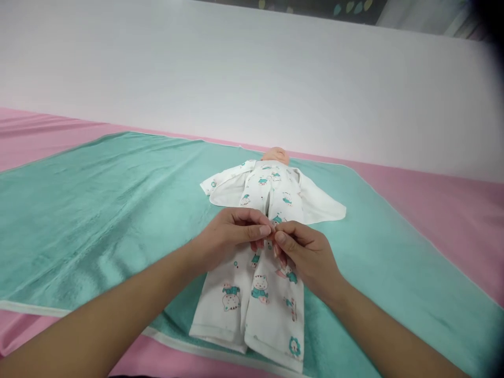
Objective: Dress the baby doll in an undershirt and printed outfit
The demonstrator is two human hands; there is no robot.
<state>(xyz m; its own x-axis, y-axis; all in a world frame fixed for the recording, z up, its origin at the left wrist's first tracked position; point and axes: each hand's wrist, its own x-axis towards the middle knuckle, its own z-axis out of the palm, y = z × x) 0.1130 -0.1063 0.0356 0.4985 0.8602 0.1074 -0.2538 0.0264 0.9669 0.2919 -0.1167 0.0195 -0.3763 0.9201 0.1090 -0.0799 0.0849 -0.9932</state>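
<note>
A doll lies on its back, its head at the far end. It wears a white baby romper printed with bears in teal clothes, its two legs pointing towards me. One sleeve is stretched to each side. Over the middle of the romper, my left hand pinches thumb against forefinger at the centre seam. My right hand pinches right beside it, fingertips almost touching. A small bit of white cloth shows between them; any fastener there is hidden by the fingers. Above the hands, the seam gapes in a narrow dark slit.
Under the doll is a teal blanket with a pale edge, wrinkled on the left. A pink sheet lies beneath it. Behind them stands a plain white wall or panel, with leaf-shaped decorations above it.
</note>
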